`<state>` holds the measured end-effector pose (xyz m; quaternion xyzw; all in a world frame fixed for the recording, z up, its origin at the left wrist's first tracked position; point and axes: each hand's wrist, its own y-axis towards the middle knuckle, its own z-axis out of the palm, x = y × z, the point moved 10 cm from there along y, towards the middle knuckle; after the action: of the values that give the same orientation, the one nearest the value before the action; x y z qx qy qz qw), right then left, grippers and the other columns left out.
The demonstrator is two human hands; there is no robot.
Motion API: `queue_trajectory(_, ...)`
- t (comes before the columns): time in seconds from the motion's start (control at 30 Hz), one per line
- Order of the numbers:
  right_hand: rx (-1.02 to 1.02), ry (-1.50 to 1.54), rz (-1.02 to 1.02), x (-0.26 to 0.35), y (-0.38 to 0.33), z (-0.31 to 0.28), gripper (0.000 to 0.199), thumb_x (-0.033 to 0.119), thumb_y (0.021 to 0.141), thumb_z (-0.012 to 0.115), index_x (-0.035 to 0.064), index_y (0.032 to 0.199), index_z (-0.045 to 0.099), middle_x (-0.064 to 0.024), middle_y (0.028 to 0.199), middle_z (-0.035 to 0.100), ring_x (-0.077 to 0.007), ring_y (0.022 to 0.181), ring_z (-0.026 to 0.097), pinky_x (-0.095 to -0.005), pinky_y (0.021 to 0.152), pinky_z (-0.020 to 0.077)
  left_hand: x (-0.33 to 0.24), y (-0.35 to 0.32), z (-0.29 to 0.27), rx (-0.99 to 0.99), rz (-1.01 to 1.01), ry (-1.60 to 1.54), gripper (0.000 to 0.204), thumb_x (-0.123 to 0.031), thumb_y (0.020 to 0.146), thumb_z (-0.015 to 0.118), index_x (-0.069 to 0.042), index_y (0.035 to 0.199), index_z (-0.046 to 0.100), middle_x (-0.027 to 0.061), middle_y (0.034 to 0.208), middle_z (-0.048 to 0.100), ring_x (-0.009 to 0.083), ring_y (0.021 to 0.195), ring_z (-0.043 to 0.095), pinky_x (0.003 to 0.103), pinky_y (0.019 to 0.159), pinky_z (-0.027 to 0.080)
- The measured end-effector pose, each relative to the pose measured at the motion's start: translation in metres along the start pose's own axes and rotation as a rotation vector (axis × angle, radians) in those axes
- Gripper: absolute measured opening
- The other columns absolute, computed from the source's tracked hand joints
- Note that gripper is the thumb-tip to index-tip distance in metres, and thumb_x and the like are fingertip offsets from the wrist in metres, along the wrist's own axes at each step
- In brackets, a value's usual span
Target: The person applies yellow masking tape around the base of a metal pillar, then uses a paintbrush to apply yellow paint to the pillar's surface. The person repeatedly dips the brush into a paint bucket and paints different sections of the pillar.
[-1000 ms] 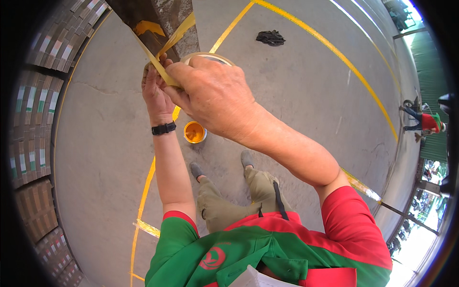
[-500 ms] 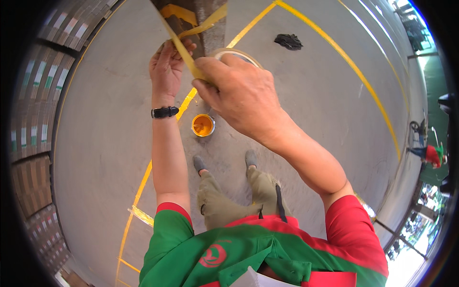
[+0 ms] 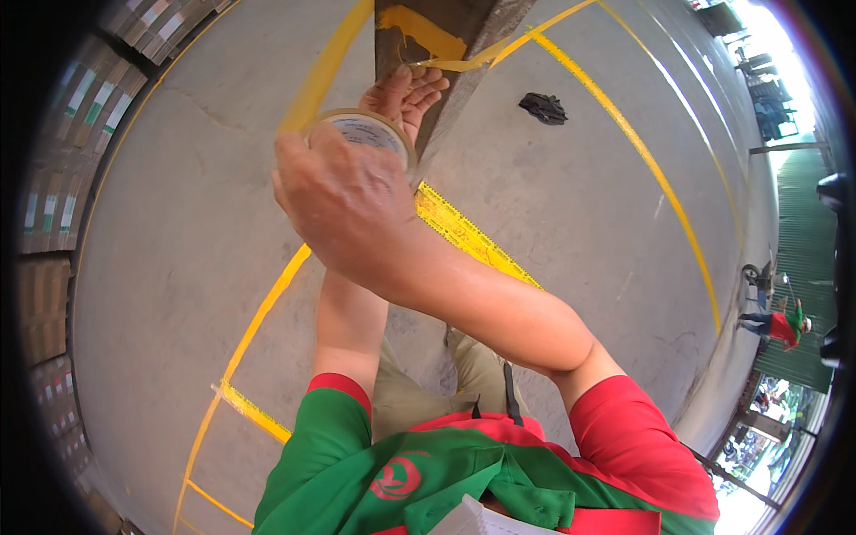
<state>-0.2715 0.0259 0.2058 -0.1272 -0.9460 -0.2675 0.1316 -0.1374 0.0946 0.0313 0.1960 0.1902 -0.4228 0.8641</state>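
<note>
A worker in a green-and-red shirt (image 3: 428, 464) grips a round roll of yellow adhesive tape (image 3: 368, 131) in the right hand (image 3: 343, 192), fingers closed about its near side, beside a dark, rust-brown post (image 3: 484, 25). A broad, translucent yellow band (image 3: 333, 67) stretches from the roll toward the post's upper left edge. The left hand (image 3: 410, 96), fingers curled, meets a thin yellow strip (image 3: 459, 65) reaching the post's right edge; whether they pinch it cannot be told. A crumpled black plastic bundle (image 3: 543, 108) lies on the grey floor (image 3: 615, 196).
</note>
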Motion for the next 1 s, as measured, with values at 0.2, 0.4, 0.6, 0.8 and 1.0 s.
queue_trajectory(0.2, 0.114, 0.045, 0.042, 0.033, 0.053, 0.065, 0.023, 0.005, 0.072, 0.076, -0.0024, 0.091, 0.065, -0.0181, 0.09, 0.066, -0.027, 0.076, 0.074, -0.0345, 0.06, 0.0573, 0.001, -0.002, 0.008, -0.005, 0.009, -0.02, 0.025, -0.024, 0.099, 0.07, -0.002, 0.111, 0.072, 0.0138, 0.109, 0.077, 0.0284, 0.103, 0.075, 0.039, 0.097, 0.058)
queue_trajectory(0.4, 0.07, 0.051, 0.136, 0.041, 0.107, 0.098, 0.028, 0.007, 0.077, 0.077, -0.0056, 0.1, 0.066, -0.0213, 0.095, 0.068, -0.0308, 0.082, 0.075, -0.0376, 0.068, 0.0593, 0.002, 0.001, 0.019, 0.016, -0.05, -0.093, 0.023, -0.022, 0.096, 0.074, -0.002, 0.108, 0.074, 0.0127, 0.107, 0.077, 0.0269, 0.101, 0.075, 0.038, 0.095, 0.058)
queue_trajectory(0.6, 0.029, 0.075, 0.208, 0.042, 0.097, 0.085, 0.017, 0.014, 0.091, 0.068, -0.0014, 0.09, 0.061, -0.0209, 0.087, 0.065, -0.0368, 0.074, 0.071, -0.0472, 0.065, 0.0555, 0.002, 0.004, 0.019, 0.052, -0.109, -0.075, 0.023, -0.02, 0.097, 0.072, -0.001, 0.11, 0.073, 0.0125, 0.108, 0.077, 0.0268, 0.102, 0.075, 0.037, 0.096, 0.058)
queue_trajectory(0.8, -0.006, 0.071, 0.242, 0.039, 0.069, 0.049, 0.021, 0.019, 0.094, 0.067, 0.0008, 0.089, 0.059, -0.0169, 0.08, 0.061, -0.0352, 0.068, 0.068, -0.0456, 0.059, 0.0539, 0.005, 0.007, 0.013, 0.085, -0.131, -0.046, 0.023, -0.019, 0.099, 0.07, -0.001, 0.113, 0.071, 0.0137, 0.111, 0.076, 0.0277, 0.105, 0.074, 0.037, 0.097, 0.058)
queue_trajectory(1.0, -0.082, 0.033, 0.33, 0.017, 0.013, 0.005, 0.02, 0.022, 0.091, 0.071, 0.0066, 0.102, 0.065, -0.0114, 0.078, 0.06, -0.0326, 0.069, 0.065, -0.0451, 0.059, 0.0514, 0.002, 0.022, -0.001, 0.141, -0.094, -0.031, 0.019, -0.018, 0.1, 0.068, -0.003, 0.11, 0.072, 0.0122, 0.111, 0.076, 0.0272, 0.105, 0.073, 0.037, 0.095, 0.059)
